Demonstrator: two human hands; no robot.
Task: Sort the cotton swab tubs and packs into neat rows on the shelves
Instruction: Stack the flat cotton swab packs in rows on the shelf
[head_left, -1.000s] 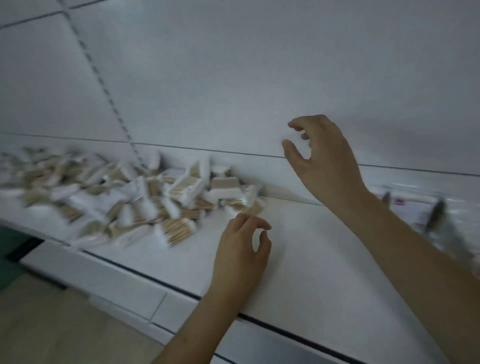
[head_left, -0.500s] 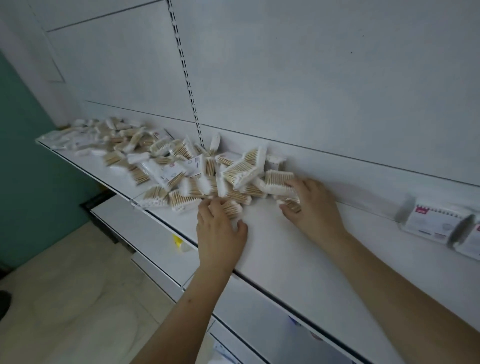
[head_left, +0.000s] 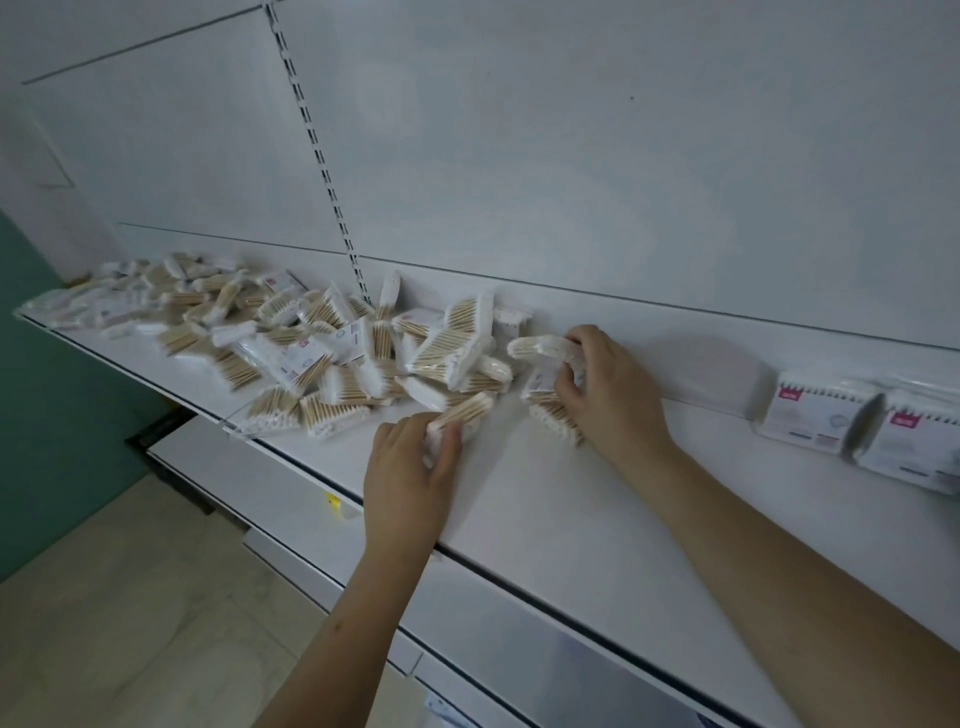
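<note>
A loose heap of cotton swab packs (head_left: 311, 332), clear bags with wooden sticks and white tips, lies across the left half of the white shelf (head_left: 545, 509). At the heap's right edge my left hand (head_left: 410, 478) grips one swab pack (head_left: 460, 413) by its end. My right hand (head_left: 608, 395) holds another swab pack (head_left: 540, 347) near the back wall, with more packs under its fingers. Two packs with pink labels (head_left: 810, 415) stand upright side by side at the far right.
The white back panel (head_left: 571, 156) with a slotted upright rail (head_left: 322, 171) rises behind the shelf. Lower shelves (head_left: 249, 467) jut out below the front edge. A teal wall (head_left: 57, 405) and beige floor (head_left: 130, 597) lie to the left.
Both hands came down from the air onto the right edge of the heap, and each has taken hold of a pack. The view swung left and cleared.
</note>
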